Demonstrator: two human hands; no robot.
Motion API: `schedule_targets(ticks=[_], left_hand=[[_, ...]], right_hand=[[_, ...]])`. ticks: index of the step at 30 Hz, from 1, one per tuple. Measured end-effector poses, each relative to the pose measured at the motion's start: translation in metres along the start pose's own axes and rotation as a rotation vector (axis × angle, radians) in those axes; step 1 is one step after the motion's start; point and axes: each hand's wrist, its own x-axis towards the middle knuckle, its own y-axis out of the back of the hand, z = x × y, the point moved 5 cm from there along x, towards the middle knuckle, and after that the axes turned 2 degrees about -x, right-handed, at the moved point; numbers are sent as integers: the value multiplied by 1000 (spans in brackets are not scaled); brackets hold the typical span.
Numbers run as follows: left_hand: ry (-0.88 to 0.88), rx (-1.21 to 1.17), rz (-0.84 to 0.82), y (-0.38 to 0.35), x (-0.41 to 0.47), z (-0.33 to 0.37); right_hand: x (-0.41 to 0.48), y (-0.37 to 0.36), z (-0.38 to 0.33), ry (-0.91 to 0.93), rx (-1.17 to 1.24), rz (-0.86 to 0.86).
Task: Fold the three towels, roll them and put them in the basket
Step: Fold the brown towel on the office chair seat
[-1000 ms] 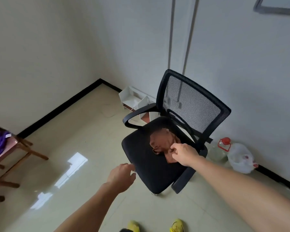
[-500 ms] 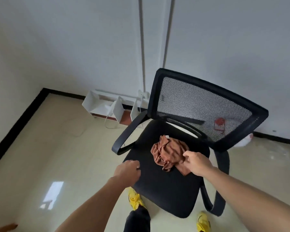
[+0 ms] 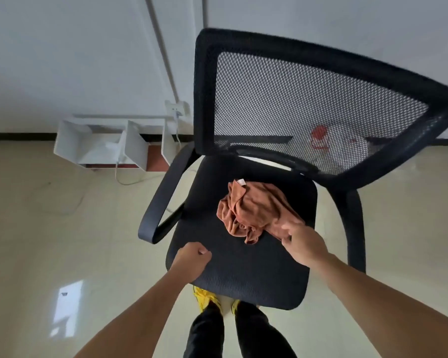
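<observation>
A crumpled brown towel (image 3: pixel 254 210) with a small white tag lies on the seat of a black mesh office chair (image 3: pixel 233 270). My right hand (image 3: pixel 304 244) reaches onto the towel's near right edge and its fingers pinch the cloth there. My left hand (image 3: pixel 192 262) hovers over the seat's front left part with its fingers curled into a loose fist, holding nothing. No basket and no other towel are in sight.
The chair's mesh backrest (image 3: pixel 308 115) rises behind the towel, and armrests (image 3: pixel 163 200) stand on both sides. White open boxes (image 3: pixel 98 143) and a cable lie on the floor by the wall. A red-capped bottle (image 3: pixel 320 136) shows through the mesh. My yellow shoes (image 3: pixel 207 298) stand at the seat's front.
I have stepped up to the chair's front, so it fills the view. My right hand stayed at the towel's edge and my left hand came over the seat.
</observation>
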Motion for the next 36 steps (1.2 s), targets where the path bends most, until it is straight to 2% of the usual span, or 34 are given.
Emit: schedule_targets(ticks=[3,7,12,15,17,19,20,22,25,29,32,34,36], left_hand=[[102,-262,-42,-34,39,-7],[218,-624,47,-57,89,4],[242,-835,135,-76,136,18],[269,-887,153,-80,138,28],[310,-1032,240,-73,127,30],[360,-1206,345,-63,118,18],[369,-1215,385,-58,114,9],[338,-993,430,-47,105,-12],[204,-453,466,-36,93,-37],[208,58,329,-37,91,-68],[168,314,310,-37,94,-70],[19,385,412,-35,93,-50],[-214,420,514,-36,92,-18]], right_hand=[[31,-30,6,49,1,55],[66,-60,-6,246,23,234],[96,-99,7,152,41,209],[98,-100,16,91,394,208],[95,-86,29,1,654,219],[92,-70,48,-180,913,297],[92,-61,59,-287,1006,360],[94,-47,74,-456,1099,450],[105,-37,79,-533,1161,499],[108,-56,90,-602,1134,527],[94,-97,103,-697,1054,362],[79,-126,104,-733,1065,173],[65,-146,103,-724,1020,82]])
